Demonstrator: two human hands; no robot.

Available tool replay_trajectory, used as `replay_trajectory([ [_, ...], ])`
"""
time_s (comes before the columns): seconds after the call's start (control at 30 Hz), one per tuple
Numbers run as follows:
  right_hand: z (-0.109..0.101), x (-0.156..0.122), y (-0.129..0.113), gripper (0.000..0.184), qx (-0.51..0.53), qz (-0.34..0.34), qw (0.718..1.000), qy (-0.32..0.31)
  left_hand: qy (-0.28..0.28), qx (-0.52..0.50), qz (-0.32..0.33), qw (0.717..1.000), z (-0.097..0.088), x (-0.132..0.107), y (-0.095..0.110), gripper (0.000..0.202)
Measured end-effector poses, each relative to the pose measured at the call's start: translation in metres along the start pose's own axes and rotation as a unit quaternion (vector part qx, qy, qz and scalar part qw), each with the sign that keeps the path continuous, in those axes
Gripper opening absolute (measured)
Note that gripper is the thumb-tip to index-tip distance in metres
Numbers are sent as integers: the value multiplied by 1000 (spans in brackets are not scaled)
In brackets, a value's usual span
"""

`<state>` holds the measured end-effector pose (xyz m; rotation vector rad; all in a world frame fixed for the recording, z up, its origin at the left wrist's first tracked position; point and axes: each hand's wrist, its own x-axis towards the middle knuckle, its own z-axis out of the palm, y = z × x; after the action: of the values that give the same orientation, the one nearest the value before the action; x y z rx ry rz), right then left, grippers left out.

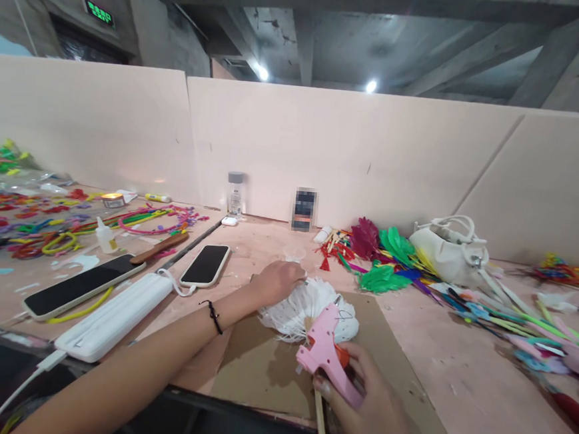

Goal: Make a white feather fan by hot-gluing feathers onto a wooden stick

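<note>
A white feather fan (289,314) lies over a sheet of brown cardboard (257,375) in front of me. My right hand (368,404) is closed around a pink hot glue gun (327,344), whose nozzle points up and away over the feathers. A thin wooden stick (321,423) comes out below the same hand; where its upper end goes is hidden. At the fan's upper left edge, my left hand (280,284) is closed with bent fingers. A small white bit shows at its fingertips, too small to name.
To the left are two phones (206,265), a white power bank (116,317), a glue bottle (106,237) and colourful craft pieces (28,223). Coloured feathers (385,278), a white handbag (450,250) and strips (506,321) fill the right. A clear bottle (235,196) stands by the partition (335,140).
</note>
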<state>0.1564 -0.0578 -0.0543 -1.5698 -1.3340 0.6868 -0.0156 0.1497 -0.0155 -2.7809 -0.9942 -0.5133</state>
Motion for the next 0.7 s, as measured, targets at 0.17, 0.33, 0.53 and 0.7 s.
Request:
replay_trajectory([
  [0.17, 0, 0, 1, 43, -14, -7, 1000, 8, 16, -8, -16, 1000, 1, 1, -5, 20],
  [0.33, 1, 0, 4, 43, -16, -11, 1000, 15, 71, -26, -49, 996, 1, 0, -7, 15],
  [0.53, 1, 1, 6, 42, -19, -13, 1000, 15, 225, -63, -135, 963, -8, 2, -12, 12],
  [0.7, 3, 2, 9, 42, -7, -25, 1000, 15, 325, -97, -184, 923, -23, 6, -24, 12],
])
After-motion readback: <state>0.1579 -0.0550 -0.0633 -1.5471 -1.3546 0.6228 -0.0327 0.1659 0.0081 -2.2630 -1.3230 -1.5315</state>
